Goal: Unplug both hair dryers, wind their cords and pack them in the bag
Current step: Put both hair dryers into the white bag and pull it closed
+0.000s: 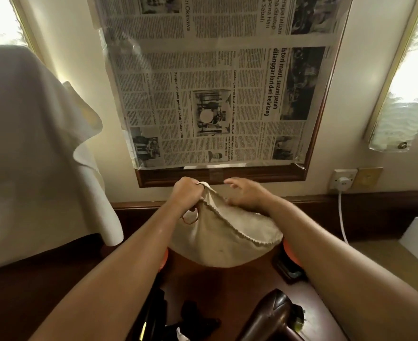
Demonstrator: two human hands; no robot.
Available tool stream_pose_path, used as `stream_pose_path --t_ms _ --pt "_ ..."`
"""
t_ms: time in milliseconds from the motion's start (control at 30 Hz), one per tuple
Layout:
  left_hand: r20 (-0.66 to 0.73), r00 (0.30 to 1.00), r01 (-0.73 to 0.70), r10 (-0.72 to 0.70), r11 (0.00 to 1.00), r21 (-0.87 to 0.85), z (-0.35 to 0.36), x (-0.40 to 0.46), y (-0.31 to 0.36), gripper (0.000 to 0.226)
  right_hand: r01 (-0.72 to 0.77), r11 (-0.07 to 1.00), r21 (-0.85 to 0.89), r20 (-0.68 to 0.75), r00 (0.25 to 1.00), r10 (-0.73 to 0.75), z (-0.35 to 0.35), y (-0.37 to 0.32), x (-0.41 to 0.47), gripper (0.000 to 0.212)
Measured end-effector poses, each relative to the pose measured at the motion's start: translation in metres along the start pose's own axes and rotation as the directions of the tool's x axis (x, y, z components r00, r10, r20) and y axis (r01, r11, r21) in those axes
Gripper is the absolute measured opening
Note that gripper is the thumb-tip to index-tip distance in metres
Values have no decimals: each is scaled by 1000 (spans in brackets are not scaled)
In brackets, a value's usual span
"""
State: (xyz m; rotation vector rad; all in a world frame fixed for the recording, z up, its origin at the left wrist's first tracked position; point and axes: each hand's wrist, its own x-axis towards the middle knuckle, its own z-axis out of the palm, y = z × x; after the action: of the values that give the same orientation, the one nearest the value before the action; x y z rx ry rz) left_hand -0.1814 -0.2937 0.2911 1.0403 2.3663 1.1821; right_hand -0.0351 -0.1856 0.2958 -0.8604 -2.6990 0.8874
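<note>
Two of my hands hold up a cream cloth bag (224, 238) over the dark wooden table (217, 286), just past centre toward twelve o'clock. My left hand (187, 194) is clenched on the bag's rim at eleven o'clock; my right hand (246, 194) lies at its mouth, fingers loosely spread. One brown hair dryer (274, 316) lies at five o'clock, and a white plug (343, 183) sits in the wall socket at two o'clock.

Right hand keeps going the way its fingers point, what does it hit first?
Probably the left hand, which is gripping the bag rim: the right hand has fingers spread, pointing left across the opening. Depth unclear; it may pass behind.
</note>
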Motion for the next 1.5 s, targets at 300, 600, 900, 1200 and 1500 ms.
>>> stream_pose_path --t_ms 300,600,900,1200,1500 --pt "-69 997 44 -45 999 -12 -20 4 -11 26 -11 1000 13 -264 964 14 61 10 9 5" --pt "-221 965 64 -142 944 -325 -37 2 -28 28 20 998 53 -374 928 1 74 14 5 11" --pt "-227 971 75 -75 997 -10 -53 10 -84 23 -193 960 205 -360 897 257 45 79 -4 17" --pt "-213 976 62 37 895 441 -31 0 -135 16 -247 852 462 -359 826 434 35 96 -8 15" --pt "1 1000 26 -28 944 328 1 -6 -131 28 -256 750 610 -308 795 522 45 93 6 24"
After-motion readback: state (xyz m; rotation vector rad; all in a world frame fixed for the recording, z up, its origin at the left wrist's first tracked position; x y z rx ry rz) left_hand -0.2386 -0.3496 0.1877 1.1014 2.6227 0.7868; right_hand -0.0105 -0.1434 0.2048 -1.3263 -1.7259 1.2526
